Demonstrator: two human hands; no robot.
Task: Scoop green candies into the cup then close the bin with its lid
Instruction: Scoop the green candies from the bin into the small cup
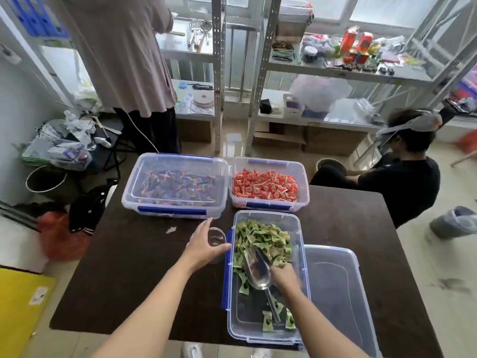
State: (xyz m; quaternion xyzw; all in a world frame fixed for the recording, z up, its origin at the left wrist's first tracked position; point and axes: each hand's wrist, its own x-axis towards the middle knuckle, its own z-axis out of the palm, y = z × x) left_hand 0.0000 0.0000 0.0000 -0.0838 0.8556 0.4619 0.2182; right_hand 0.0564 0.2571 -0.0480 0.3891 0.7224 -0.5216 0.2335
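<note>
Head view. Right hand (285, 276) is inside the open bin (268, 329), grip closed on the metal scoop (256, 271). The scoop's long axis runs along the bin's length: handle toward the near end, mouth toward the green candies (260, 241) heaped at the far end. A few strays lie near the handle end. The bowl looks empty or nearly so; motion blur here, so I cannot be sure.

Left hand (204, 245) wraps the clear cup (216, 236), grip curled around its side. The cup stands on the table (134, 267) just beside the bin's left wall, level with the candy heap.

Key relation: candies lie straight ahead of the scoop mouth, away from the body; the cup lies to the left, across the left wall with its blue latch (226, 270).

Judgement: a loaded scoop must lift over that wall, then tip left.

The lid (338, 293) rests against the bin's right side, near the table's right edge. Two other bins stand beyond; open table lies left of the cup.
</note>
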